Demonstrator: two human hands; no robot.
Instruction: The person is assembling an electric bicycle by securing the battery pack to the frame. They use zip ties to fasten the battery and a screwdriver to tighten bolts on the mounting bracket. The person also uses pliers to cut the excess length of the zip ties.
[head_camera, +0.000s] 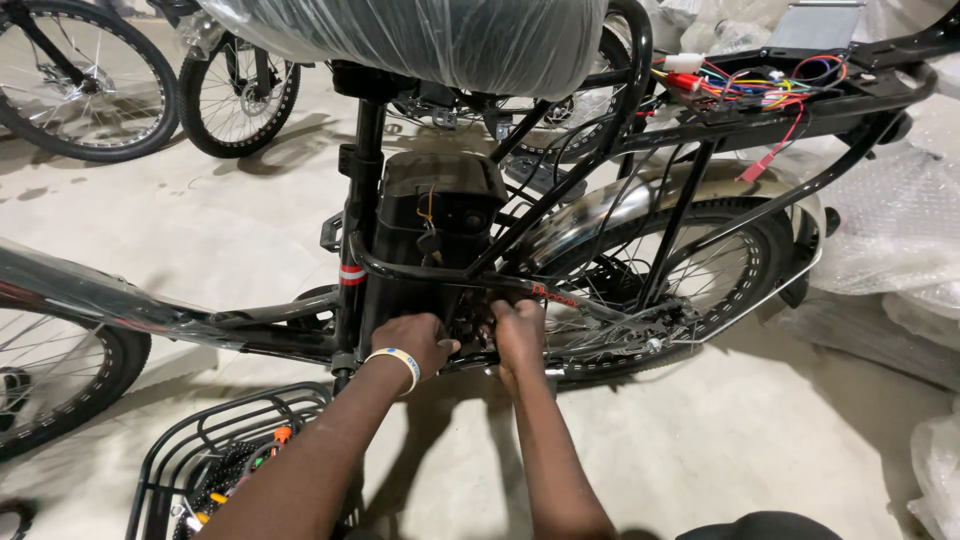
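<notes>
Black metal is filling my view as I am crouching beside the bicycle frame (440, 275). I am curling my left hand (418, 340) and my right hand (518, 335) around small parts low on it, under the battery box (440, 205); what the fingers are pinching, I cannot tell. Loose coloured wires (760, 85) are lying on the rear rack (850, 100).

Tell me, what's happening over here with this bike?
A person is working on a black electric bicycle standing on a concrete floor. Both hands are low on the frame beneath the black battery box: the left hand and the right hand are close together by the crank area, though what the fingers grip is hidden. Loose coloured wires lie on the rear rack, and a black wire basket sits on the floor nearby.
</notes>
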